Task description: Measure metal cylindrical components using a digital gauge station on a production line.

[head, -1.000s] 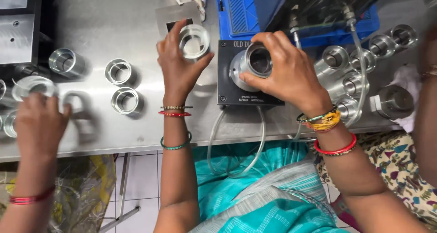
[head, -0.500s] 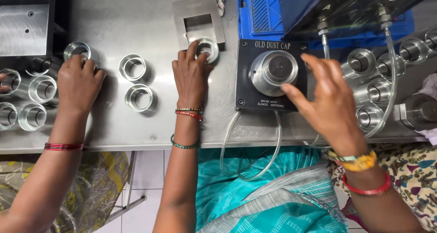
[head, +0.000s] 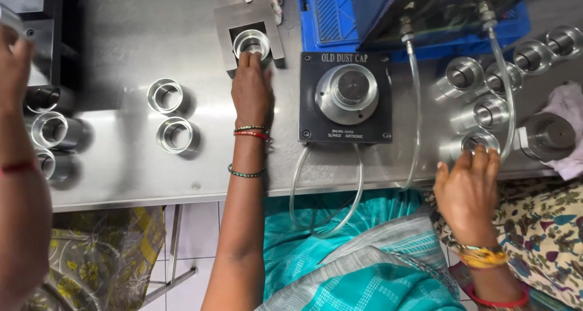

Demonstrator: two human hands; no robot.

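My left hand (head: 250, 91) reaches forward and its fingertips hold a shiny metal ring (head: 251, 42) seated in the slot of a grey metal block (head: 226, 20). My right hand (head: 466, 191) lies at the table's near right edge, fingers closed over the rim of a metal cup (head: 480, 142). Between the hands stands a black square base (head: 316, 119) with a round metal plug (head: 347, 92) on top; nothing sits on the plug.
Two loose rings (head: 165, 95) (head: 175, 134) lie left of my left arm. Several metal cups (head: 464, 75) crowd the right side. Clear hoses (head: 415, 123) run from the base. A blue crate (head: 331, 13) stands behind. A co-worker's arm (head: 21, 183) reaches over rings at far left.
My left hand carried the ring forward into the grey block. My right hand left the black base and moved right onto a metal cup. The co-worker's hand moved further away.
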